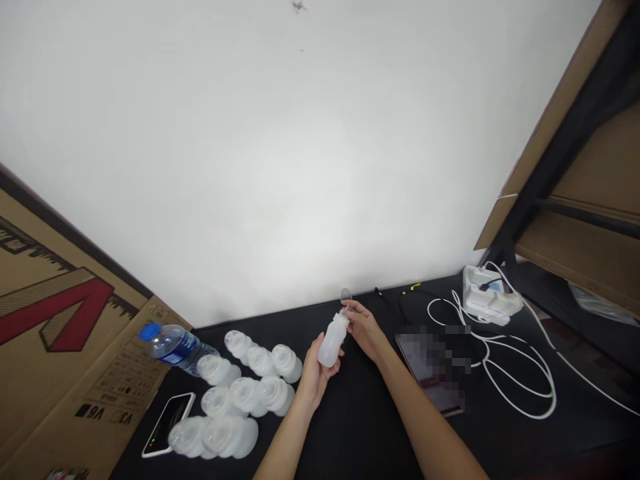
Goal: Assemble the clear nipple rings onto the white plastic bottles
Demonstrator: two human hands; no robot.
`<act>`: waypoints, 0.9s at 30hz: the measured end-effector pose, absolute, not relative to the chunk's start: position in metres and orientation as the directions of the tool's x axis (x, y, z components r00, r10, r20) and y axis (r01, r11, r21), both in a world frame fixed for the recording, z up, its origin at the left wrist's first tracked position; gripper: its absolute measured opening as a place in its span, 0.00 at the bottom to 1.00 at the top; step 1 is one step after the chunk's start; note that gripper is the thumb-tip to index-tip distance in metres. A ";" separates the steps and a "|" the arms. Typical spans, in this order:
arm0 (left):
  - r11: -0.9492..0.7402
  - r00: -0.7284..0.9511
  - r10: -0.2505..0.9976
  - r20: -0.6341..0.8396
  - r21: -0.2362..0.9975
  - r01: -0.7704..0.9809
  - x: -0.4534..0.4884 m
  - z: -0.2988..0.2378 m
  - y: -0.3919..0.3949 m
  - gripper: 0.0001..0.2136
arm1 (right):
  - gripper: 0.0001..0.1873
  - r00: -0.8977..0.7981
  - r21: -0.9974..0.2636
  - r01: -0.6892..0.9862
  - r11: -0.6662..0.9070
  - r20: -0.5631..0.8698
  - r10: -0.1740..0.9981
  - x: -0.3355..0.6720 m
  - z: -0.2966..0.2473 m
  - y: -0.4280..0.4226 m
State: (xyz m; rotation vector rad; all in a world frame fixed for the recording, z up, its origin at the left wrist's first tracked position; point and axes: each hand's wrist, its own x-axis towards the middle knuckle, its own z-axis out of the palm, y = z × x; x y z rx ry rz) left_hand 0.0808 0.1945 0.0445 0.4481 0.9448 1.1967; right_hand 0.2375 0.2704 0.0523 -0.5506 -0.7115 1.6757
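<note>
My left hand [315, 373] is closed around a small frosted-white baby bottle [332, 343], tilted with its mouth up and to the right. At that mouth, the fingertips of my right hand [364, 327] pinch a small clear piece [345, 309], which looks like a teat; its exact shape is hard to make out. Just beyond the fingers shows a clear dome-shaped cover [346, 293]. To the left of my left hand stand several similar white bottles [247, 395] with clear domed tops, grouped closely on the black tabletop [360, 427].
A blue-capped water bottle [177, 347] leans toward the group, beside a white-edged phone [167, 425]. On the right are a dark tablet [430, 373], a looped white cable [543, 373] and a power strip [487, 293]. Cardboard [65, 353] borders the left; a white wall [320, 167] rises behind.
</note>
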 end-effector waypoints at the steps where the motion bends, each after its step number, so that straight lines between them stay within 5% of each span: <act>1: 0.341 0.064 0.925 -0.376 0.739 -0.581 0.081 0.045 0.194 0.28 | 0.21 -0.210 -0.711 -0.689 -0.138 0.014 0.978 0.237 0.052 0.270; 27: 0.330 0.066 0.932 -0.357 0.759 -0.561 0.081 0.044 0.194 0.27 | 0.21 -0.228 -0.710 -0.687 -0.156 0.007 0.974 0.240 0.054 0.268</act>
